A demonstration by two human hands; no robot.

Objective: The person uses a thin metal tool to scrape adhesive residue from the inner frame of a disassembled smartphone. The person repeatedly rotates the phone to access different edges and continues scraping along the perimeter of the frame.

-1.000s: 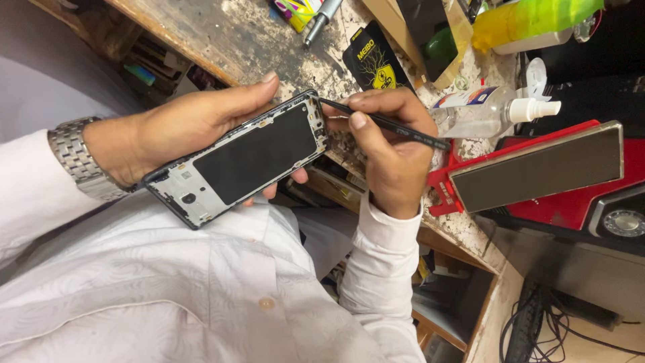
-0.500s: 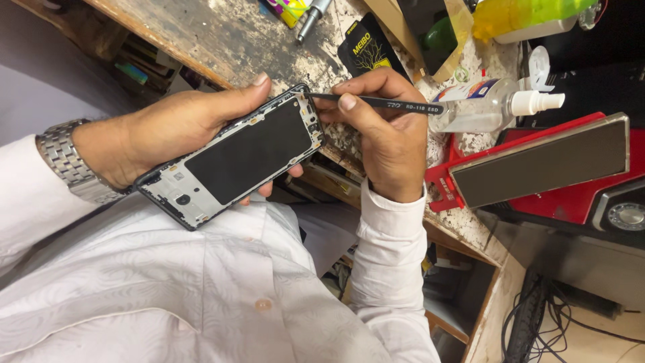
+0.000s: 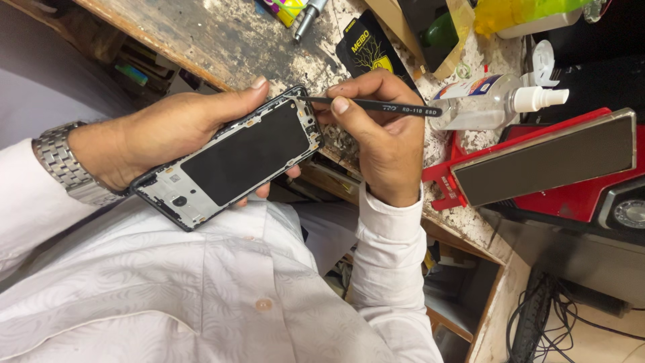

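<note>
Left hand [image 3: 161,134] grips the opened phone frame [image 3: 232,158] off the bench's [image 3: 201,40] near edge. Right hand [image 3: 376,134] pinches the black tweezers [image 3: 376,105], whose tip has crept onto the frame's top corner, so picking starts.

Taking the clear plastic bottle [image 3: 487,102] lying on the bench as landmark: it is wearing a white label with blue and red patches. Just left of it, a black card-shaped package [image 3: 371,46] with yellow print is lying flat. Up and left, a bright multicoloured package [image 3: 283,8] is poking in at the picture's top edge. Right of the bottle, a dark rectangular screen-like panel [image 3: 545,160] is resting on a red base.
</note>
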